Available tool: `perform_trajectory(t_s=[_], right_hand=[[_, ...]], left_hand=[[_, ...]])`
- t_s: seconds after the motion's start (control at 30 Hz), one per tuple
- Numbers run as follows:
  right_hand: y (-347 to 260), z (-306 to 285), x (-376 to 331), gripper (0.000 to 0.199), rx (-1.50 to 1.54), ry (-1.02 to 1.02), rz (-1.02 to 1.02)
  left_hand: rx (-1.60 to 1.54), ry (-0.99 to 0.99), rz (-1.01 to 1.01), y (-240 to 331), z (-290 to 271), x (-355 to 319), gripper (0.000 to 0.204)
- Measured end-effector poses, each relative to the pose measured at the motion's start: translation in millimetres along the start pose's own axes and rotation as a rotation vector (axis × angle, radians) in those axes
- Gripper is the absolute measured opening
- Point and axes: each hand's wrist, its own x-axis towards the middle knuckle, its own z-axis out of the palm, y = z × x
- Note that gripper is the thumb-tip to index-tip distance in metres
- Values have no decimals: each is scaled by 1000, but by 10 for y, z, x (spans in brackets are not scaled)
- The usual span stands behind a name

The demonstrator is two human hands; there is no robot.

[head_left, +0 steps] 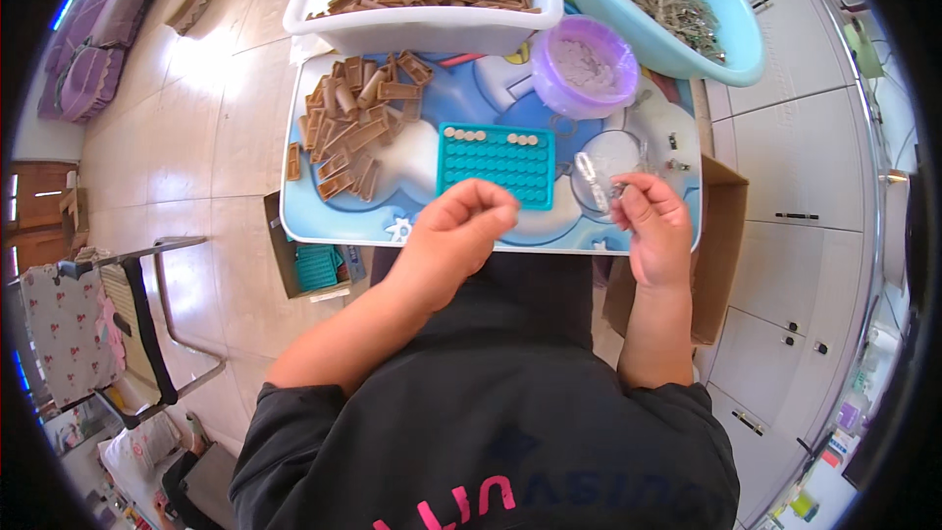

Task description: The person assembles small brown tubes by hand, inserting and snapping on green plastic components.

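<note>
Just below the near edge of a teal tray [496,162] with rows of small round hollows, my left hand [456,236] is closed, thumb and fingers pressed together. Whatever it may hold is too small to make out. Several small cream discs [523,139] sit along the tray's far row. To the right, my right hand [655,226] pinches a small dark metal part [618,190] over the table's near right side. Close by its fingertips is a whitish looped piece [591,180]. A pile of brown plastic pieces [358,123] lies left of the tray.
Behind the pile stands a white bin [422,29] of brown pieces. A purple-lined bowl [586,67] and a light-blue basin [741,59] of metal parts stand at the far right. Small metal bits [675,141] lie near the right edge. Cardboard boxes [721,236] flank the patterned table [343,226].
</note>
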Motion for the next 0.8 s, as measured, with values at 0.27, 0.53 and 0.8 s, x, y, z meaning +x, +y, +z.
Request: perform_trajectory(t_s=[0.27, 0.53, 0.8], right_hand=[[167, 386, -175, 16, 190, -269, 258], [149, 237, -100, 14, 277, -172, 266], [157, 269, -66, 10, -150, -396, 269]], left_hand=[[794, 81, 341, 11, 73, 36, 46], [496, -81, -23, -55, -216, -49, 18], [1140, -191, 37, 208, -246, -228, 13]])
